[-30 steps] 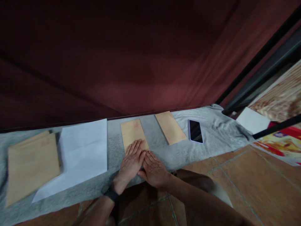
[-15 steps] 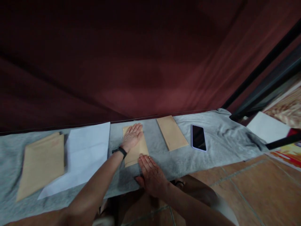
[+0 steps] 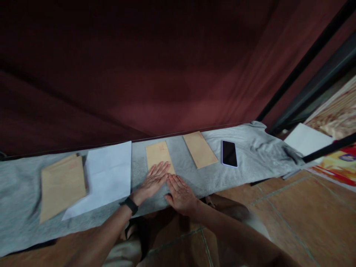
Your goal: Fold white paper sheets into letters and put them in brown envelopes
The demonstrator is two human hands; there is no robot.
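A tan paper envelope point(image 3: 158, 151) lies flat on the grey cloth, its near end covered by my hands. My left hand point(image 3: 154, 178), with a black band at the wrist, rests palm down on its near part, fingers stretched out. Beside it, my right hand point(image 3: 180, 194) lies flat with fingers extended, its fingertips at the envelope's near right corner and close to the left fingers. Off to the right sits a second tan envelope point(image 3: 200, 150). White paper sheets point(image 3: 109, 174) are spread to the left, next to a stack of tan envelopes point(image 3: 63, 185).
A dark-screened phone in a light purple case point(image 3: 229, 154) lies right of the second envelope. The grey cloth point(image 3: 258, 155) covers a long narrow surface before a dark red curtain point(image 3: 167, 74). Black bars point(image 3: 306, 63) and a white flat item point(image 3: 308, 139) are at right.
My left hand has slid down the envelope toward its near end, uncovering the far part. My right hand stays near the near corner. The whole view has shifted slightly.
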